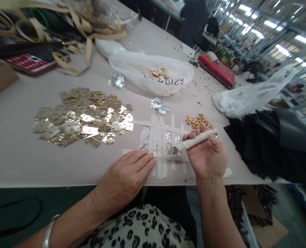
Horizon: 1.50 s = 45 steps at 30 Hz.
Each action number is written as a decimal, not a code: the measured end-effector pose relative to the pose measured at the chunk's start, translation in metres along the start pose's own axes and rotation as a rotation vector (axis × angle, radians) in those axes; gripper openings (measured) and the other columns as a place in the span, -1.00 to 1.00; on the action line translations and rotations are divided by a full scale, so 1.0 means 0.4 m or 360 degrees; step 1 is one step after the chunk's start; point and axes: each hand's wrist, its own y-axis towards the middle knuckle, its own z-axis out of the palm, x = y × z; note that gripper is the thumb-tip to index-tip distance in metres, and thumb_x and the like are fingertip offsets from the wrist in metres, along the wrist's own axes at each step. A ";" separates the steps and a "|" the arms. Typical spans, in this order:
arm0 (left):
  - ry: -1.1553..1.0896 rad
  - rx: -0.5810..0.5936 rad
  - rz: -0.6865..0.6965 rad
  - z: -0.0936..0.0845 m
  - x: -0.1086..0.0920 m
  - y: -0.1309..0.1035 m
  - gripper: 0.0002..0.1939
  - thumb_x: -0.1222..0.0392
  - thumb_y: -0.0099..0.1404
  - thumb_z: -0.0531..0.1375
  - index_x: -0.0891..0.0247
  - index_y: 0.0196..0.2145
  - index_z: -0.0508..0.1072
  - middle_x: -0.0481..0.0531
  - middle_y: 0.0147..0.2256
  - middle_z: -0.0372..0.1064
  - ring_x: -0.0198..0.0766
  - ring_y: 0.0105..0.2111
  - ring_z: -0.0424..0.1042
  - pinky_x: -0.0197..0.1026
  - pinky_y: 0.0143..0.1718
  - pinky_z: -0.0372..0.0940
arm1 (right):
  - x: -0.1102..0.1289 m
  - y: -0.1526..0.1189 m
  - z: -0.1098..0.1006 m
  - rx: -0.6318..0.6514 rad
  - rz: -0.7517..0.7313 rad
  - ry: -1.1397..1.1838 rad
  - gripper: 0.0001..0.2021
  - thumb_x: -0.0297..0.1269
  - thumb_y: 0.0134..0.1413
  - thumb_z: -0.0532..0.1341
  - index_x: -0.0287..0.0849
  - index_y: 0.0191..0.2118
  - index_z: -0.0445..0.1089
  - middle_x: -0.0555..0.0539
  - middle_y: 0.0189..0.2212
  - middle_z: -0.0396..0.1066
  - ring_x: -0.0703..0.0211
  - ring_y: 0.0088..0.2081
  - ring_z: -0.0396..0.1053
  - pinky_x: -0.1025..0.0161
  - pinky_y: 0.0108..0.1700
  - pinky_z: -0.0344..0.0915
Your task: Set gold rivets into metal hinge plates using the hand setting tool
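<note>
Palm up over the right side of the taped patch (pixel 160 137), my right hand (pixel 207 155) holds a white-wrapped rod (pixel 196 140) with a dark metal tip pointing left. My left hand (pixel 128 174) rests on the table at the patch's lower left, its fingers pressed together. A small pale bit shows at those fingertips; its kind is too small to make out, and the thumb is hidden. Beyond the patch lies a pile of silver discs (pixel 159 106). Small gold rings or eyelets (pixel 198 120) sit just past my right hand. Flat gold metal plates (pixel 83 119) are heaped to the left.
A white plastic bag (pixel 142 69) with gold pieces lies behind the discs, beside a small bag of silver parts (pixel 117 81). At right are black sheets (pixel 274 144), another plastic bag (pixel 253 94) and a red box (pixel 216 70). Tan straps (pixel 88 51) crowd the far left.
</note>
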 end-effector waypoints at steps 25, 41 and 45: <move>-0.0208 0.0090 -0.0061 0.004 0.001 -0.013 -0.68 0.33 0.44 0.06 0.44 0.05 0.48 0.21 0.10 0.44 -0.02 0.14 0.38 0.04 0.22 0.29 | -0.069 -0.004 0.131 -0.0120 0.0145 0.0757 -0.53 -0.16 0.28 0.08 -0.08 -0.58 -0.17 0.23 -0.73 -0.36 0.36 -0.74 -0.43 0.37 -0.69 -0.19; -0.0156 -0.0014 -0.0067 -0.001 -0.001 0.005 -0.72 0.34 0.43 0.07 0.40 -0.04 0.54 0.19 0.05 0.50 -0.07 0.09 0.45 0.01 0.18 0.37 | -0.048 -0.025 0.137 -0.0094 0.0008 0.0884 -0.56 -0.21 0.26 0.06 -0.10 -0.60 -0.13 0.20 -0.76 -0.32 0.38 -0.76 -0.32 0.37 -0.72 -0.09; -0.0159 -0.0013 -0.0079 0.000 -0.004 0.001 -0.72 0.33 0.43 0.07 0.41 -0.03 0.53 0.19 0.04 0.50 -0.06 0.08 0.45 0.01 0.19 0.35 | -0.048 -0.032 0.145 0.0101 -0.0090 0.0913 -0.58 -0.22 0.29 0.05 -0.11 -0.59 -0.08 0.21 -0.76 -0.26 0.40 -0.77 -0.28 0.39 -0.71 -0.06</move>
